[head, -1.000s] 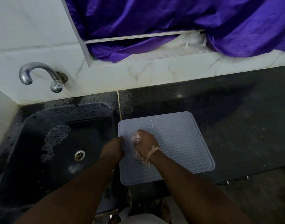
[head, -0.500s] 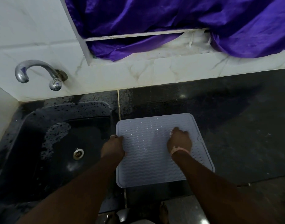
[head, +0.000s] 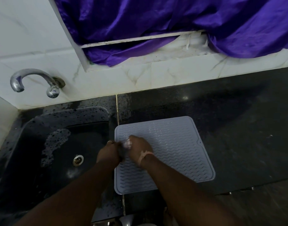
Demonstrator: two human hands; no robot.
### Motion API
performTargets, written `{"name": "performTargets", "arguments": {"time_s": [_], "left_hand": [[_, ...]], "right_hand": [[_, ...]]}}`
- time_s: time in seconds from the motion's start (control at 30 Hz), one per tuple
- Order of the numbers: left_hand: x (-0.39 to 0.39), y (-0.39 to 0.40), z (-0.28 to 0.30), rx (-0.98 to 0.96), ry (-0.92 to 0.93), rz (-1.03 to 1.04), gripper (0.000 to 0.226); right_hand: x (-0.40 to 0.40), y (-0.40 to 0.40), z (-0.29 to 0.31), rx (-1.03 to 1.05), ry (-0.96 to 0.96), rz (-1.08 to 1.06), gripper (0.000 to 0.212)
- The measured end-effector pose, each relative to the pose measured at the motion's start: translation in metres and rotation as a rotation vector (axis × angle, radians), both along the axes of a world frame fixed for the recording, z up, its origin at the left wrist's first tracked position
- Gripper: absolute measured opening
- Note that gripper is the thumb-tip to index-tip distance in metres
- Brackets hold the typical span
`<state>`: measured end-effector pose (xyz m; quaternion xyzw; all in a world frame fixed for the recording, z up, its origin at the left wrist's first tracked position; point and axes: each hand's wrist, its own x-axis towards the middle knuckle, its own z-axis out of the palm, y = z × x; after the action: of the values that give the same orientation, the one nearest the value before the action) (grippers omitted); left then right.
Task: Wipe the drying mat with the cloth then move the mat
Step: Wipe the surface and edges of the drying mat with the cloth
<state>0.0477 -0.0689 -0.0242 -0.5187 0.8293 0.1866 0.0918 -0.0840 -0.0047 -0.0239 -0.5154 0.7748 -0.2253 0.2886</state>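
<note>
A pale grey ribbed drying mat (head: 176, 147) lies flat on the dark counter just right of the sink. My right hand (head: 140, 147) is on the mat's left part, gripping a small pale cloth (head: 127, 144) that shows only as a blurred patch under the fingers. My left hand (head: 109, 154) sits at the mat's left edge, fingers curled at that edge; whether they pinch the mat is unclear. A band circles my right wrist.
A black sink (head: 58, 152) with foam and a drain lies to the left, under a chrome tap (head: 33, 80). Dark counter (head: 238, 128) stretches right of the mat. White tiled wall and a purple curtain (head: 172, 22) stand behind. The counter's front edge runs near the mat's bottom.
My right hand swept with the cloth from the mat's left to its right side and has come back to the left. My left hand stayed at the left edge.
</note>
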Motion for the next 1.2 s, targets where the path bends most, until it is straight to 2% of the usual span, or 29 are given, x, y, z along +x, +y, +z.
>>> {"name": "performTargets", "arguments": {"time_s": [0.07, 0.13, 0.23, 0.3, 0.4, 0.57, 0.83, 1.03, 1.2], "left_hand": [[-0.003, -0.003, 0.004, 0.04, -0.016, 0.005, 0.068], [-0.008, -0.004, 0.008, 0.058, -0.012, 0.018, 0.079], [-0.016, -0.003, 0.009, 0.05, -0.015, 0.023, 0.081], [-0.019, -0.002, 0.01, 0.035, -0.053, 0.021, 0.077], [-0.021, -0.001, 0.01, 0.01, -0.098, 0.02, 0.074], [-0.022, -0.001, 0.005, -0.024, -0.078, 0.033, 0.073], [-0.017, -0.004, -0.01, -0.038, -0.004, 0.067, 0.076], [-0.003, -0.011, -0.009, -0.045, 0.065, 0.013, 0.059], [0.008, -0.024, -0.006, 0.005, 0.131, -0.012, 0.023]], "right_hand": [[-0.039, 0.013, 0.003, -0.061, 0.016, -0.166, 0.003], [-0.083, 0.028, 0.01, -0.07, 0.148, -0.353, 0.006], [-0.147, 0.053, 0.016, 0.003, 0.359, -0.591, 0.016], [-0.175, 0.067, 0.013, 0.11, 0.461, -0.63, 0.023], [-0.17, 0.074, -0.002, 0.218, 0.451, -0.565, 0.021], [-0.121, 0.052, -0.01, 0.145, 0.417, -0.51, 0.025], [-0.05, 0.016, -0.022, 0.116, 0.375, -0.266, 0.03], [0.005, -0.011, -0.018, 0.085, 0.349, -0.137, 0.03], [0.036, -0.039, -0.014, 0.065, 0.272, -0.022, 0.022]]}}
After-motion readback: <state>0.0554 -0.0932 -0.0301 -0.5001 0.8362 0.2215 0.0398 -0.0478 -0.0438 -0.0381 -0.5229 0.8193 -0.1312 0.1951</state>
